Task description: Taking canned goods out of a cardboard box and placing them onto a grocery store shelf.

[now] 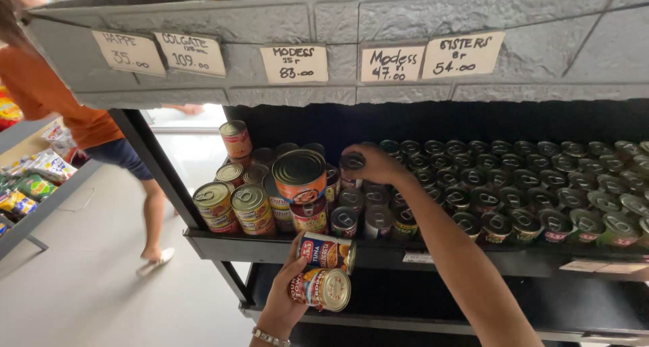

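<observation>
Shop shelf (270, 247) of tins, left hand (287, 300) gripping two cans (326, 271) — right hand (372, 163) fingers pinching small can (351, 162).

Daylight from left; shelf recess dim; wide-angle edge bending; sharp.

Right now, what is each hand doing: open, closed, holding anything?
Left hand: closed around two stacked cans, held below the shelf.
Right hand: fingers closed on a small can among the shelf's rows.
</observation>
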